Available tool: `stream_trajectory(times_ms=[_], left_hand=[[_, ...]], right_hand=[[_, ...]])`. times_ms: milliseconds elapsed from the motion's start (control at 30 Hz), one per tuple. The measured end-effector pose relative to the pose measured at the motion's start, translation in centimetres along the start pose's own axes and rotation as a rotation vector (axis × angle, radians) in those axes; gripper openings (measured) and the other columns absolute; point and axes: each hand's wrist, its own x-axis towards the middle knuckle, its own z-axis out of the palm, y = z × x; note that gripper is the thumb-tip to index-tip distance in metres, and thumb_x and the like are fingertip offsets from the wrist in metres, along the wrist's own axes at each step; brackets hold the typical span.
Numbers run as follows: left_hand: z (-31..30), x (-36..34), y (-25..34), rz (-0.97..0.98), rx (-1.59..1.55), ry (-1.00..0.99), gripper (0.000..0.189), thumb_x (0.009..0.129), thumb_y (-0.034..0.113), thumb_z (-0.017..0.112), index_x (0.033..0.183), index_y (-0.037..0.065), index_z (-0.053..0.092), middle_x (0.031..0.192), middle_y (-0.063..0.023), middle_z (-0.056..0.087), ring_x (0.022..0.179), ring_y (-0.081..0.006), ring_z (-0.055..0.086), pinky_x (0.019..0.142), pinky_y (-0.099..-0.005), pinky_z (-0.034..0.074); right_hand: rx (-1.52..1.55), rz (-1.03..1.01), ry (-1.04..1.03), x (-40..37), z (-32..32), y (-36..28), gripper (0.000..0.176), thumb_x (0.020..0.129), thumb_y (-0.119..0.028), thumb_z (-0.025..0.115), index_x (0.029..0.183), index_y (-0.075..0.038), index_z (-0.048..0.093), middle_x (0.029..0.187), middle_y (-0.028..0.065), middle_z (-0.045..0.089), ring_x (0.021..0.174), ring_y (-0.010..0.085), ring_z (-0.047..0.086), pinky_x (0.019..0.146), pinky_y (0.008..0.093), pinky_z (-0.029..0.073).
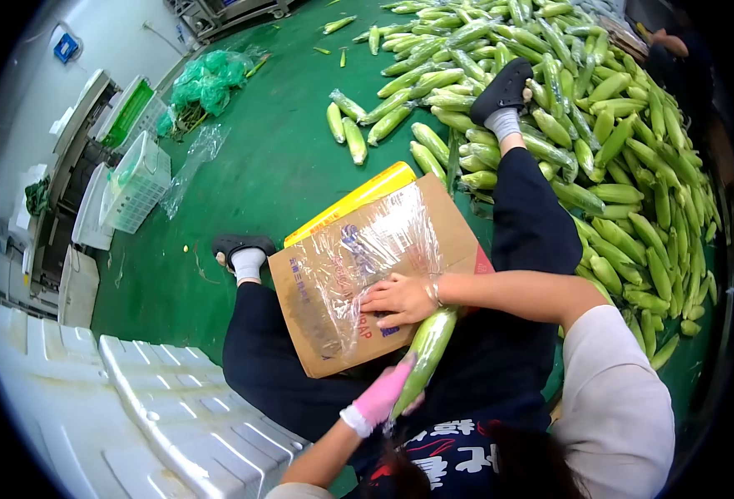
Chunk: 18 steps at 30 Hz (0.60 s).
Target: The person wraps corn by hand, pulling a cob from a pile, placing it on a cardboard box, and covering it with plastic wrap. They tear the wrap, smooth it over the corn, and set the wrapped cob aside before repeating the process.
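Note:
My left hand [379,399], in a pink glove, grips the lower end of a green ear of corn [427,348] that lies across my lap. My right hand [400,299], bare with a bracelet at the wrist, rests flat with fingers spread on a sheet of clear plastic film [367,249]. The film lies over a brown cardboard board [300,283] on my knees. The upper end of the corn sits just under my right hand.
A large heap of unhusked corn [616,150] covers the green floor [259,166] to the right and ahead; my right foot rests on it. White crates [134,183] and green bags [209,79] stand at the left. Another person's hand [670,40] shows at top right.

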Motion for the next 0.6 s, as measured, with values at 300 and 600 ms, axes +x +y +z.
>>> stream_trajectory(times_ms=[300, 600], left_hand=[[1.3, -4.6, -1.2, -0.208, 0.068, -0.010, 0.073, 0.095, 0.072, 0.036, 0.106, 0.003, 0.059, 0.070, -0.0034, 0.057, 0.046, -0.0103, 0.048, 0.040, -0.0222, 0.039], [3.0, -5.4, -4.7, -0.211, 0.134, 0.069, 0.076, 0.094, 0.075, 0.034, 0.121, 0.008, 0.058, 0.075, -0.0017, 0.057, 0.057, -0.0095, 0.050, 0.049, -0.0225, 0.040]], right_hand=[[0.169, -0.038, 0.215, -0.3, 1.0, -1.1, 0.045, 0.098, -0.039, 0.053, 0.131, -0.008, 0.057, 0.133, 0.0109, 0.056, 0.126, 0.0284, 0.048, 0.103, 0.0417, 0.036], [0.272, -0.025, 0.303, 0.1, 2.6, -0.9, 0.030, 0.094, -0.031, 0.059, 0.117, -0.012, 0.065, 0.117, 0.0106, 0.064, 0.114, 0.0322, 0.054, 0.102, 0.0433, 0.040]])
